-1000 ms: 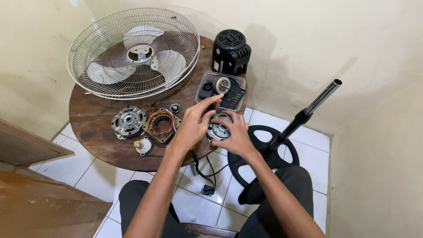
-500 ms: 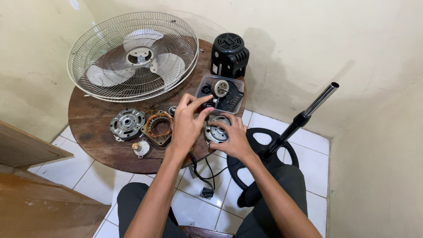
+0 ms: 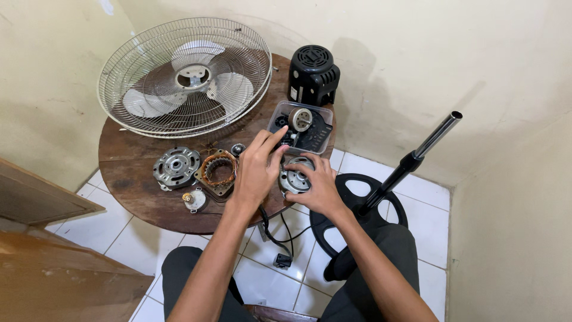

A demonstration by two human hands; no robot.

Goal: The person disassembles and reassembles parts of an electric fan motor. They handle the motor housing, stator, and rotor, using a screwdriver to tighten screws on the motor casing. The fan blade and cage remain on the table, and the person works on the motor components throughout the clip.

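Motor housing (image 3: 294,179): round, silvery cast-metal piece with a ribbed, dull face — it lies flat at the near right edge of the table, its round face turned up toward the camera, so its axis runs roughly upright; much of it is hidden under the hands.
Right hand (image 3: 316,185): wrapped over the housing's right side, fingers curled on its rim, gripping it.
Left hand (image 3: 257,169): rests just left of the housing, fingers stretched toward the tray and touching its near edge; whether it grasps anything I cannot tell.
Tray (image 3: 325,116): clear plastic, rectangular with rounded corners, holding dark parts and a small round metal piece — just beyond the housing.
Stator (image 3: 218,172): squarish laminated frame with copper-coloured windings around an open centre, left of the left hand.
End cover (image 3: 176,167): second silvery, round ribbed casting, beside the stator.
Fan guard (image 3: 185,74): wire cage, wide and circular, pale blades inside, on the far left of the table.
Black motor cap (image 3: 313,74): vented plastic, standing behind the tray.
Table (image 3: 137,185): round, dark worn wood.
Stand (image 3: 411,161): black round base on the tiled floor, metal pole leaning up to the right.
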